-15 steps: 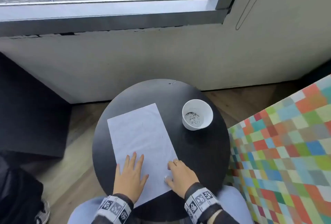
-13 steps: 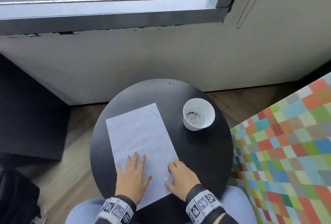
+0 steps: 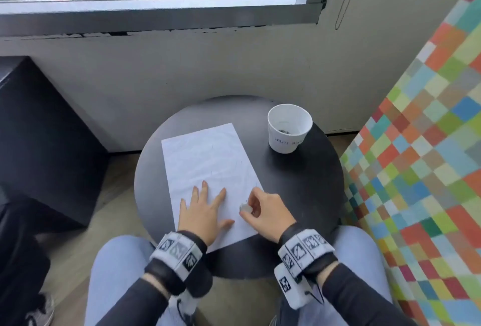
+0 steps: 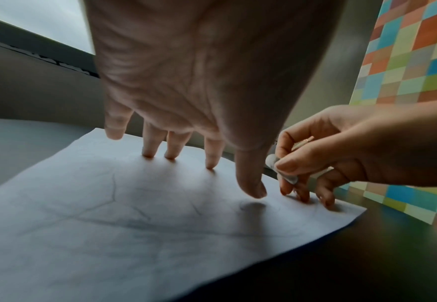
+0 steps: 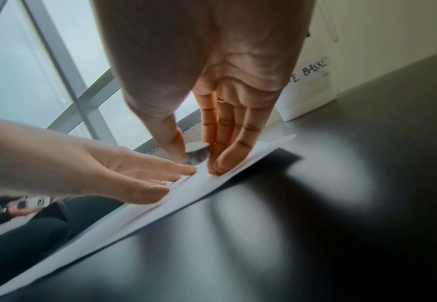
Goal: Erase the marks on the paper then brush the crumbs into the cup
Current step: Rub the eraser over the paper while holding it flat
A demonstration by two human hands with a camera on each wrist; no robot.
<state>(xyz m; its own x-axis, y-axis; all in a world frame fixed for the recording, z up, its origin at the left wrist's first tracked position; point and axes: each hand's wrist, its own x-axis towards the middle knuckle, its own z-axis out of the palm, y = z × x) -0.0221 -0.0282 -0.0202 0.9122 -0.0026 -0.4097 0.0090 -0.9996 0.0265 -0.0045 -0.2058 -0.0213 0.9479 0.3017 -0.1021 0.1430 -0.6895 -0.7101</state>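
A white sheet of paper (image 3: 208, 166) with faint pencil lines lies on the round black table (image 3: 302, 190). My left hand (image 3: 208, 205) rests flat on the sheet's near end, fingers spread and straight, fingertips (image 4: 209, 163) pressing the paper (image 4: 103, 235). My right hand (image 3: 256, 207) pinches a small grey-white eraser (image 3: 246, 208) between thumb and fingers at the sheet's right edge. The eraser (image 4: 280, 169) sits just above the paper, and its smudged face (image 5: 198, 155) shows in the right wrist view. A white paper cup (image 3: 289, 127) with dark crumbs inside stands at the table's back right.
A wall with a window sill rises behind the table. A multicoloured checked cushion (image 3: 421, 169) crowds the right side. A black cabinet (image 3: 44, 138) stands to the left. The cup (image 5: 308, 90) carries handwritten lettering. My knees sit under the table's near edge.
The head view has shifted, so the table sits lower in frame. My right hand has turned and raised the eraser, now visible in its pinch. The left hand stays flat on the paper.
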